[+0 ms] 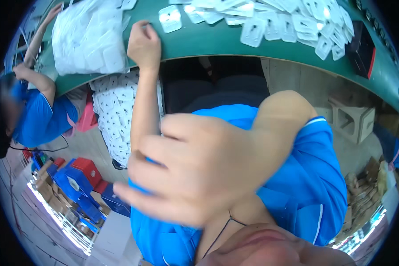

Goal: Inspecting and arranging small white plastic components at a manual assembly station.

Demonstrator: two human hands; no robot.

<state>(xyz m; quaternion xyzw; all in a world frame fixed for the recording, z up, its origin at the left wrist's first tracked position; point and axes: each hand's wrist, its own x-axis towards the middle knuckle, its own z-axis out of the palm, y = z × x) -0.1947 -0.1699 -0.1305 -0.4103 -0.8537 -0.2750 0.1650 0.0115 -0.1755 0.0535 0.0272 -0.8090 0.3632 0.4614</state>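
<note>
My left hand (144, 46) rests at the near edge of the green table (199, 40), its fingers curled into a loose fist. Whatever it may hold is hidden. Just right of it lies a single flat white piece (170, 19) with rounded corners. To its left sits a large clear plastic bag (89, 37) filled with white items. My right hand (190, 166) is raised close to the camera, in front of my chest, and smeared by motion. Its fingers are spread, and nothing shows in them.
Many similar white pieces (292, 26) are heaped along the table's far right. A black and red box (361, 48) stands at the right end. Below the table, a container of white pieces with dark spots (116, 111) stands by my left arm. At left, a person in blue (42, 117) works.
</note>
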